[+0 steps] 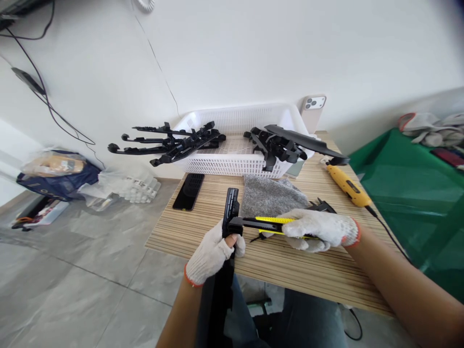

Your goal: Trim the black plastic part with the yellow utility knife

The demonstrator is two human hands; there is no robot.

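Note:
Both my hands wear white knit gloves. My left hand grips a long black plastic part that stands nearly upright over the near edge of the striped wooden table. My right hand holds a yellow and black utility knife, its front end pressed against the side of the black part just above my left thumb. A grey cloth lies right behind the knife.
A white perforated basket at the table's back holds several long black plastic parts that stick out left and right. A black phone lies flat, another phone leans on the wall, and a yellow rotary tool lies right. Green sheet at right.

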